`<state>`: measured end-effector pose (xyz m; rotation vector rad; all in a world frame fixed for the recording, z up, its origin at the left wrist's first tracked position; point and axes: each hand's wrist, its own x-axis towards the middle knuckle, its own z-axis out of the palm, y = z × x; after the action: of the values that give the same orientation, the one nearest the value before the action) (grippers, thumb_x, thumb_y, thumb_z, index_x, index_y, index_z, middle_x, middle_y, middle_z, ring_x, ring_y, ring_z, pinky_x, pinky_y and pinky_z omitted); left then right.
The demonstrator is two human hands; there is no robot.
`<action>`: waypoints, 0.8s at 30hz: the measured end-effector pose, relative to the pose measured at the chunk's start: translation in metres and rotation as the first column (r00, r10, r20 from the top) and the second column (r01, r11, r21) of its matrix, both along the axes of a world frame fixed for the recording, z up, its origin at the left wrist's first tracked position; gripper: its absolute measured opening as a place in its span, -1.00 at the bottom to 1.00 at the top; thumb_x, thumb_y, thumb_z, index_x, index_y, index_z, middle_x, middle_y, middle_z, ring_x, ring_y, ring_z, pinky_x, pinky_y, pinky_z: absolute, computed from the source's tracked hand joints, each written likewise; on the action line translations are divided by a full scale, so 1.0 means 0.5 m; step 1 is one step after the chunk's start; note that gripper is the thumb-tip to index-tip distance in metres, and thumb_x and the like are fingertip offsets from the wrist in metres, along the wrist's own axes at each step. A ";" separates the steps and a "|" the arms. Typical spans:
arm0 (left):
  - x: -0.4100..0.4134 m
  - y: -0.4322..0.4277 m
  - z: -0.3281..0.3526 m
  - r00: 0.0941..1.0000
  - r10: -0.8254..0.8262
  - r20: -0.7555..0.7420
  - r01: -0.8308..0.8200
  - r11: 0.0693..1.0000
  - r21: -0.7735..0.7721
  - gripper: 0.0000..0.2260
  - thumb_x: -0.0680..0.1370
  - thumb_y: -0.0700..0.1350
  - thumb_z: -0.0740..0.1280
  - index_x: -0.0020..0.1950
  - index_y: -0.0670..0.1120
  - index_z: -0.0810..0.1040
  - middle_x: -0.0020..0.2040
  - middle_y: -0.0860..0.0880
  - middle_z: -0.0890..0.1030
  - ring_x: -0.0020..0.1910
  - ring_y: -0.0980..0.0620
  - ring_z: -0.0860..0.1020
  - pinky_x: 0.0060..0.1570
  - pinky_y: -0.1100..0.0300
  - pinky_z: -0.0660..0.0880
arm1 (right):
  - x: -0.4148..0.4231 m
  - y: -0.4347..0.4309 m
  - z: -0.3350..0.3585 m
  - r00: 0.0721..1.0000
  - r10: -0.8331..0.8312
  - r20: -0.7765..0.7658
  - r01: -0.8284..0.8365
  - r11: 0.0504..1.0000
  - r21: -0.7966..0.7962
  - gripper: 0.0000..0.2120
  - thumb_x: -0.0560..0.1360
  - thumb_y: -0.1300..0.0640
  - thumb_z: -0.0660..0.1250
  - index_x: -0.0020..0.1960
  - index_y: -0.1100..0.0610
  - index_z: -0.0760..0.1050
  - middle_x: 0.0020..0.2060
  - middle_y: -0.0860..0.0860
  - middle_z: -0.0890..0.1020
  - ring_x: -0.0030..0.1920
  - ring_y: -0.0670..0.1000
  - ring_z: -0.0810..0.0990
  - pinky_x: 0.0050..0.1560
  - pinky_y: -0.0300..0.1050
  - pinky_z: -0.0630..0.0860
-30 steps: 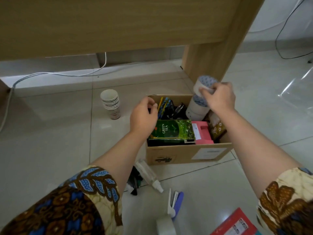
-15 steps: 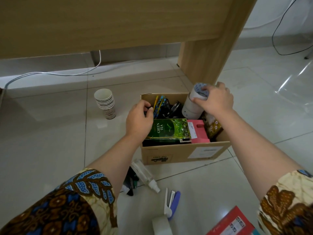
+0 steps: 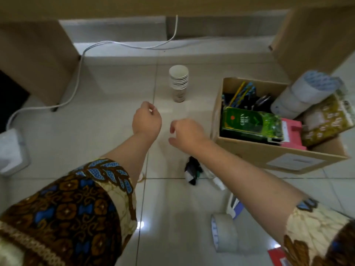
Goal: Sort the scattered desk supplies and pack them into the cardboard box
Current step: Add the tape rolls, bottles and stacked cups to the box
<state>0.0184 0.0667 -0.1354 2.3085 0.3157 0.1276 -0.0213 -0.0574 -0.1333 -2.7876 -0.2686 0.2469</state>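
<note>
- One white cable trails across the tiled floor past the left desk leg. It runs toward a white casing at the left edge, which is too blurred to identify.
- The left hand hovers over the floor with its back to the camera. Its fingers are loosely curled inward with the thumb tip close to the forefinger, and nothing shows in its grasp.
- A stack of paper cups stands upright on the floor beyond both hands and apart from them.
- The right hand hangs just beside the left without touching it. Its fingers are half bent, the thumb is spread away from them, and it is empty.
- Under the right forearm lies a blurred bundle of black clips, and the white cap of a spray bottle pokes out beside it.
- Nearer the camera a roll of tape rests on the floor. A blue and white stapler lies just beyond it, partly hidden by the arm, and a red box shows at the bottom edge.
- The cardboard box sits open on the floor to the right of the right hand, near the right desk leg.
- Inside it, pens stand in the far left corner and a green tea box lies along the near side, touching a pink box.
- A floral packet leans over the box's right wall, and a tilted stack of white cylinders juts out of the far right corner.
</note>
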 end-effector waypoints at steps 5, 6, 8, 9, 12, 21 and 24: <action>-0.001 0.046 0.009 0.999 0.027 -0.033 -0.027 1.000 -0.001 -0.82 0.59 -0.10 0.19 0.09 -0.15 0.49 0.00 -0.19 0.61 -0.04 -0.19 0.57 -0.09 0.10 0.44 | -0.058 0.127 -0.117 0.926 0.219 -0.309 -0.173 0.970 0.170 -0.45 0.41 -0.01 0.46 0.34 0.06 0.41 0.19 0.13 0.48 0.17 0.16 0.50 0.12 -0.08 0.44; 0.000 0.042 0.009 0.999 0.018 -0.040 -0.018 1.000 -0.012 -0.82 0.59 -0.09 0.19 0.08 -0.14 0.49 -0.01 -0.18 0.61 -0.06 -0.18 0.57 -0.10 0.09 0.46 | -0.072 0.148 -0.137 0.913 0.272 -0.305 -0.223 0.957 0.184 -0.40 0.40 -0.01 0.46 0.39 0.05 0.37 0.23 0.15 0.44 0.19 0.18 0.47 0.17 -0.02 0.45; 0.002 0.025 0.009 0.999 -0.014 -0.041 0.013 0.999 -0.032 -0.84 0.58 -0.09 0.20 0.06 -0.13 0.50 -0.04 -0.17 0.61 -0.08 -0.18 0.57 -0.08 0.06 0.49 | -0.095 0.174 -0.168 0.893 0.356 -0.276 -0.316 0.932 0.179 -0.38 0.40 0.01 0.46 0.42 0.04 0.36 0.31 0.16 0.40 0.22 0.20 0.42 0.18 0.04 0.44; 0.002 0.017 0.008 0.999 -0.033 -0.036 0.032 0.999 -0.041 -0.85 0.58 -0.09 0.20 0.05 -0.12 0.50 -0.06 -0.15 0.61 -0.08 -0.17 0.57 -0.06 0.05 0.50 | -0.107 0.184 -0.174 0.887 0.377 -0.267 -0.349 0.925 0.148 -0.44 0.43 0.03 0.44 0.39 0.06 0.40 0.30 0.15 0.42 0.21 0.19 0.41 0.16 0.03 0.43; 0.002 -0.011 0.005 0.994 -0.108 -0.011 0.108 0.993 -0.039 -0.86 0.58 -0.09 0.22 0.05 -0.12 0.50 -0.14 -0.07 0.56 -0.10 -0.13 0.55 -0.08 0.07 0.48 | -0.129 0.189 -0.180 0.902 0.428 -0.052 -0.430 0.902 -0.036 -0.78 0.30 0.25 0.52 -0.07 0.24 0.61 -0.10 0.20 0.59 -0.18 0.12 0.51 -0.23 -0.15 0.51; 0.014 -0.074 0.073 0.977 -0.199 0.080 0.194 0.978 0.072 -0.83 0.59 -0.07 0.21 0.09 -0.12 0.49 -0.07 -0.09 0.58 -0.05 -0.13 0.54 -0.07 0.06 0.46 | -0.022 0.037 -0.135 0.979 0.202 -0.009 -0.200 0.974 0.104 -0.66 0.52 0.06 0.26 0.27 0.08 0.37 0.06 0.14 0.45 0.00 0.15 0.51 -0.05 0.01 0.51; 0.020 -0.107 0.130 0.978 -0.172 0.115 0.166 0.984 0.067 -0.82 0.58 -0.05 0.21 0.10 -0.10 0.49 -0.03 -0.12 0.61 0.01 -0.16 0.55 -0.02 0.03 0.47 | -0.005 -0.035 -0.059 0.980 0.109 0.170 -0.147 0.960 0.237 -0.63 0.45 0.09 0.35 0.22 0.12 0.43 -0.02 0.15 0.47 -0.10 0.19 0.53 -0.14 0.04 0.54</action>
<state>0.0282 0.0129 -0.0704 2.3609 0.0545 0.1912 -0.0237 -0.0750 -0.1629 -2.5452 -0.4847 0.0224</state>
